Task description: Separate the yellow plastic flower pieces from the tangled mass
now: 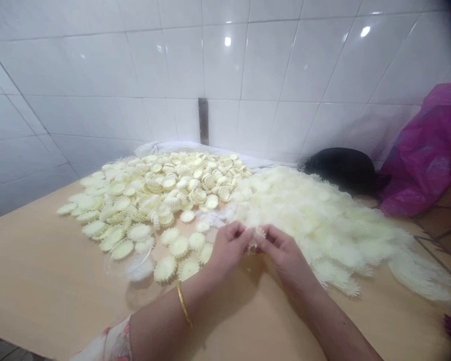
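Two hands (226,249) pinch a small pale piece (260,234), frilled edge upward, its long axis unclear.

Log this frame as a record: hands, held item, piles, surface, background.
left hand: fingers pinching at the held piece; gold-coloured bracelet on wrist
right hand: pinching the same piece from the other side
held item: small pale frilled piece, partly hidden by fingers
left hand position: left hand just right of loose scalloped discs
left pile: cream scalloped discs, heaped
right pile: pale, fluffy-looking frilled pieces, blurred
surface: light wood-toned table
background: tiled wall; black object, unclear; pink bag-like plastic
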A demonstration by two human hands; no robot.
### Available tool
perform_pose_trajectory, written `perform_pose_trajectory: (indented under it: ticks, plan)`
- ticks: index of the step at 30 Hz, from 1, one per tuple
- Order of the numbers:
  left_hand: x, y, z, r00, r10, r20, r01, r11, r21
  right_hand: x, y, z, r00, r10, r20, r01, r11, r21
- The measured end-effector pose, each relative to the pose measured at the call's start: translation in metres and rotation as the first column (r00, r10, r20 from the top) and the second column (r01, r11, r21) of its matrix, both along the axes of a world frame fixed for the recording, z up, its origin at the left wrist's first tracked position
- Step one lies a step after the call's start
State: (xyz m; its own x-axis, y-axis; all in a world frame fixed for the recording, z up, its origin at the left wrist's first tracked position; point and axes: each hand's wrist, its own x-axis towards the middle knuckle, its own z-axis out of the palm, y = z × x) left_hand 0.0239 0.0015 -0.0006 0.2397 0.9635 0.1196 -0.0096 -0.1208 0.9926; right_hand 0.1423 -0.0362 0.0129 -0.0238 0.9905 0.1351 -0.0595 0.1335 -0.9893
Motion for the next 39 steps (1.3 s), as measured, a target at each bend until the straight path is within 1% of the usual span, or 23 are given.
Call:
perform_pose_trajectory:
  ticks: [2, 4, 8, 11, 15, 17, 22, 25, 26, 28, 31, 33, 34, 36, 39]
  plan:
    - [0.000, 0.000, 0.000, 1.000, -0.025, 0.018, 0.025, 1.000, -0.016, 0.000, 0.000, 0.000, 0.999, -0.002, -0.051, 0.001, 1.000, -0.007]
    - [0.000, 0.000, 0.000, 0.997, -0.058, 0.050, 0.060, 0.997, -0.040, -0.001, 0.000, -0.001, 0.997, -0.039, -0.060, 0.039, 0.999, 0.007]
    - [0.004, -0.002, 0.001, 0.985, -0.065, 0.161, 0.090, 0.984, -0.155, -0.004, 0.000, -0.003, 0.980, -0.193, 0.046, 0.190, 0.979, 0.071]
    - [0.006, -0.008, 0.003, 0.975, -0.059, 0.216, 0.106, 0.972, -0.211, -0.004, 0.001, -0.005, 0.958, -0.259, 0.123, 0.247, 0.964, 0.101]
    - [0.008, -0.011, 0.005, 0.979, -0.045, 0.201, 0.089, 0.972, -0.216, -0.002, 0.004, -0.008, 0.900, -0.385, 0.205, 0.363, 0.922, 0.137]
    - [0.007, -0.010, 0.005, 0.982, -0.040, 0.183, 0.082, 0.970, -0.229, 0.000, 0.006, -0.010, 0.882, -0.416, 0.222, 0.392, 0.909, 0.143]
    - [0.005, -0.009, 0.004, 0.984, -0.098, 0.149, 0.124, 0.976, -0.181, 0.001, 0.008, -0.010, 0.869, -0.407, 0.281, 0.389, 0.914, 0.117]
    - [0.004, -0.011, 0.004, 0.982, -0.126, 0.143, 0.148, 0.977, -0.154, 0.001, 0.007, -0.008, 0.876, -0.403, 0.264, 0.398, 0.914, 0.075]
    - [0.004, -0.011, 0.005, 0.981, -0.133, 0.142, 0.154, 0.977, -0.150, 0.000, 0.007, -0.007, 0.886, -0.398, 0.239, 0.397, 0.916, 0.054]
    - [0.004, -0.010, 0.005, 0.981, -0.130, 0.144, 0.151, 0.978, -0.143, 0.000, 0.006, -0.007, 0.920, -0.366, 0.139, 0.369, 0.929, 0.002]
    - [0.004, -0.006, 0.003, 0.983, -0.057, 0.174, 0.083, 0.986, -0.147, -0.002, 0.005, -0.006, 0.968, -0.244, -0.049, 0.242, 0.969, -0.050]
    - [0.003, -0.003, 0.002, 0.980, 0.007, 0.200, 0.032, 0.981, -0.191, -0.003, 0.004, -0.006, 0.981, -0.171, -0.090, 0.168, 0.985, -0.047]
    - [0.002, -0.001, 0.001, 0.977, 0.022, 0.211, 0.024, 0.977, -0.213, -0.003, 0.004, -0.005, 0.985, -0.155, -0.078, 0.152, 0.987, -0.042]
    - [0.001, 0.000, 0.001, 0.975, 0.020, 0.219, 0.030, 0.974, -0.222, -0.002, 0.003, -0.003, 0.984, -0.176, -0.010, 0.175, 0.984, -0.022]
    - [0.001, -0.002, 0.002, 0.979, 0.009, 0.206, 0.028, 0.984, -0.176, 0.000, 0.001, -0.001, 0.945, -0.289, 0.151, 0.285, 0.957, 0.046]
